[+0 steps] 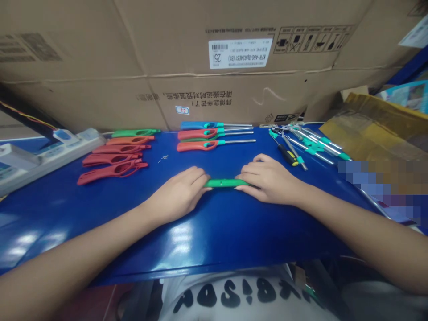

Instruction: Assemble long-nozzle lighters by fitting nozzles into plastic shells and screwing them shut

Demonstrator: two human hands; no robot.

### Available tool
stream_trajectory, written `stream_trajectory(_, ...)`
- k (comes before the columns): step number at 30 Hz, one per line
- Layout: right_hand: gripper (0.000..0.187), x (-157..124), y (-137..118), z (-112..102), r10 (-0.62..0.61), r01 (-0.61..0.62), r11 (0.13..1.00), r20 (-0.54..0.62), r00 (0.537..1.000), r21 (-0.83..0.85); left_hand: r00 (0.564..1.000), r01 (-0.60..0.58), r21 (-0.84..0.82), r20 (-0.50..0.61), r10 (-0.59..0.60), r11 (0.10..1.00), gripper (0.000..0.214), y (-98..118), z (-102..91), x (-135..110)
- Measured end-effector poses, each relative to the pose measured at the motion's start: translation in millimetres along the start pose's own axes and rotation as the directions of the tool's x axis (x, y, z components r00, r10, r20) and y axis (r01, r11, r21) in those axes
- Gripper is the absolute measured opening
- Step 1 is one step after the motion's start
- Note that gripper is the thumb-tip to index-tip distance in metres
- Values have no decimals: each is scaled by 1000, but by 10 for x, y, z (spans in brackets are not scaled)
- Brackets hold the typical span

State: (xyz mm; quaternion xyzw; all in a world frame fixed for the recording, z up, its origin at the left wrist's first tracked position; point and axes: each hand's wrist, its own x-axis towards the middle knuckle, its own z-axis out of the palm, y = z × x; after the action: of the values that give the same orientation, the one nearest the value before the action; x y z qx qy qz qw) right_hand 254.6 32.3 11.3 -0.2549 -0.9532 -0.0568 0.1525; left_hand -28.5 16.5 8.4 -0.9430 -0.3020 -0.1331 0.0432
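Observation:
Over the middle of the blue table, a green lighter handle [224, 183] is stretched level between my two hands, its edge turned up. My left hand [183, 191] is closed round its left end. The other end is gripped by the thumb and fingers of my right hand [267, 180]. Both ends are hidden by the fingers. Beyond my hands lie several stick lighters with metal rods, among them an orange lighter [197, 145] and a blue lighter [199, 125]. Loose red handles [109, 170], with orange and green ones behind, lie to the left.
A large cardboard box [117, 100] walls off the back of the blue table [214, 236]. At the right are metal lighter rods [310, 142], a black-and-yellow screwdriver [288, 154] and a yellow-taped carton [377, 129]. A white power strip [76, 147] runs along the left.

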Motion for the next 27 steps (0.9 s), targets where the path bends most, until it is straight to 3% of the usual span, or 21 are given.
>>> stream_trajectory(7, 32, 7, -19, -15, 2, -1, 1000, -69, 998, 7, 998, 61, -87, 37, -58, 994, 32, 67, -43, 21)
stream_trajectory(18, 24, 16, -136, -14, 4, 7, 998, -185, 983, 56, 997, 79, -216, 4, -80, 973, 28, 109, -3, -2)
stream_trajectory(24, 30, 22, -125, -19, 230, -224, 942, 6, 973, 250, 999, 23, -109, -39, -28, 994, 40, 62, -37, 7)
stream_trajectory(27, 31, 30, -128, -62, 235, -249, 892, 84, 968, 377, 997, -43, -38, -70, 40, 998, 33, 20, -19, -9)
